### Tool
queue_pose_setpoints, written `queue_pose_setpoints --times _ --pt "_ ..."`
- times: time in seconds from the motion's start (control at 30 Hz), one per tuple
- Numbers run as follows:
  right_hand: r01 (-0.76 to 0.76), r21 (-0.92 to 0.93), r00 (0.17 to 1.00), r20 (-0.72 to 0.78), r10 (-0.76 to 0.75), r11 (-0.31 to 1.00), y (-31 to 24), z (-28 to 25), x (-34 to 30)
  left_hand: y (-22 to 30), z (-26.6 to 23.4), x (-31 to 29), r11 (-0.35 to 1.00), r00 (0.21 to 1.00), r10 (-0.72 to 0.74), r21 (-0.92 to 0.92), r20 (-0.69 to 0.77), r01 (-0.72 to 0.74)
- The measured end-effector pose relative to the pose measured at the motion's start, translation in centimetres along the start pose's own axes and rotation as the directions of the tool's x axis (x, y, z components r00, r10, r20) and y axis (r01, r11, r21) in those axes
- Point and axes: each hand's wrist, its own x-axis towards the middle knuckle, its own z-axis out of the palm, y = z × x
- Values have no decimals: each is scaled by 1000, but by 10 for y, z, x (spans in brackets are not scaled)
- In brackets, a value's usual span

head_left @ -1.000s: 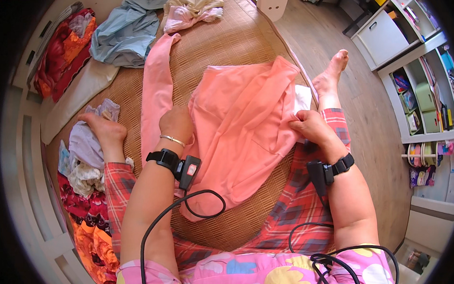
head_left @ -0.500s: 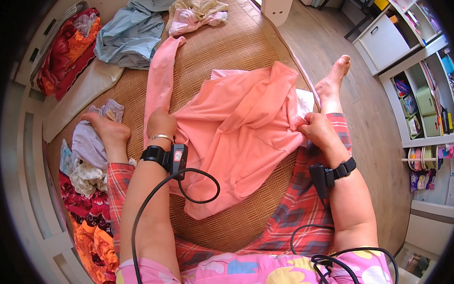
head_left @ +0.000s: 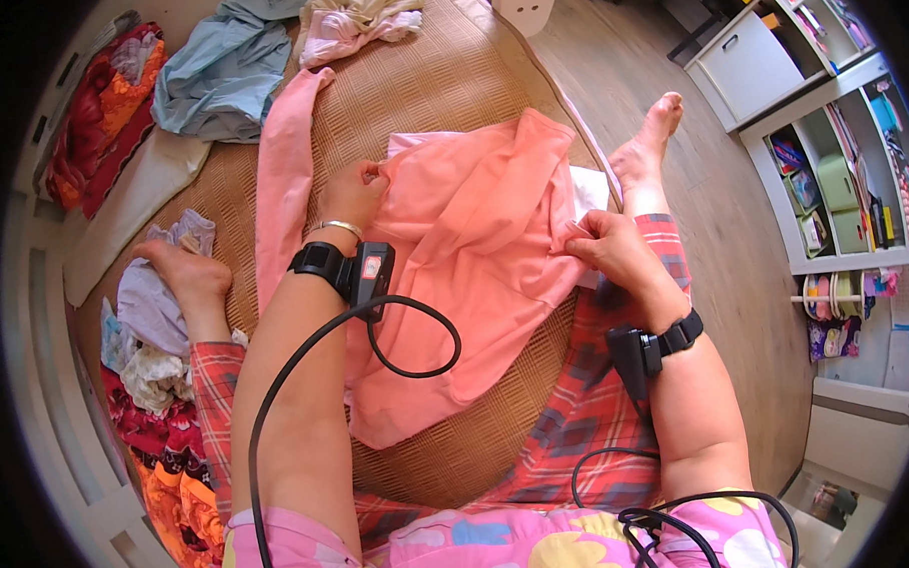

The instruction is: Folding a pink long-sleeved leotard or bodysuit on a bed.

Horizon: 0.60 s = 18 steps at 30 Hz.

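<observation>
A coral long-sleeved top lies spread between my legs on the woven mat, its left sleeve stretched away from me. My left hand is at the garment's upper left edge, fingers curled in on the cloth; part of the grip is hidden. At the right side, my right hand pinches the edge of the top between thumb and fingers. Beside that edge, a white patch of cloth shows, partly covered. Each wrist carries a black strapped device, with black cables running back toward my lap.
The woven mat covers the bed. Light blue clothing and a beige and pink bundle lie at the far side. Crumpled lilac clothing sits by my left foot. White railing stands left; shelves stand right beyond the wooden floor.
My left hand has moved up and right from the sleeve's base to the top's upper edge. My right hand keeps its pinch. The whole view has shifted slightly.
</observation>
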Motion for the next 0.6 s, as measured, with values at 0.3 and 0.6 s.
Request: queue_pose_setpoints --times 0.3,0.6 --pt "-59 -149 994 -99 44 987 6 -4 8 -18 -21 29 979 944 -35 177 -328 98" --pt "56 141 998 3 -57 988 20 -4 14 50 8 -31 991 991 130 22 -23 -129"
